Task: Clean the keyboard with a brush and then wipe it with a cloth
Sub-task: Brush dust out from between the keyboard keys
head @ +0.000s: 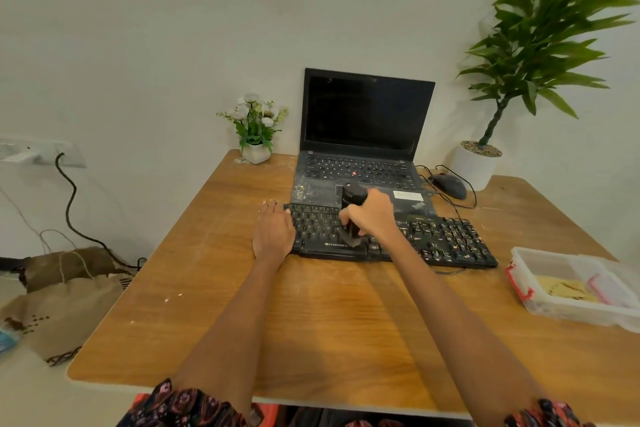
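Two hands at one keyboard (433, 239) on the table (311, 315): left hand (273, 230) flat, fingers together, at its left end; right hand (372, 215) curled round one brush (351, 218) on the keys.

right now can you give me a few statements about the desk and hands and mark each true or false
1. The right hand grips a dark brush over the keyboard. True.
2. The left hand holds a cloth. False: it lies flat with straight fingers at the keyboard's left end and holds nothing.
3. The laptop screen is lit. False: the lid is open but the screen is dark.
4. A mouse sits to the right of the laptop. True.
5. The clear plastic box stands on the left edge of the table. False: it is at the right edge.
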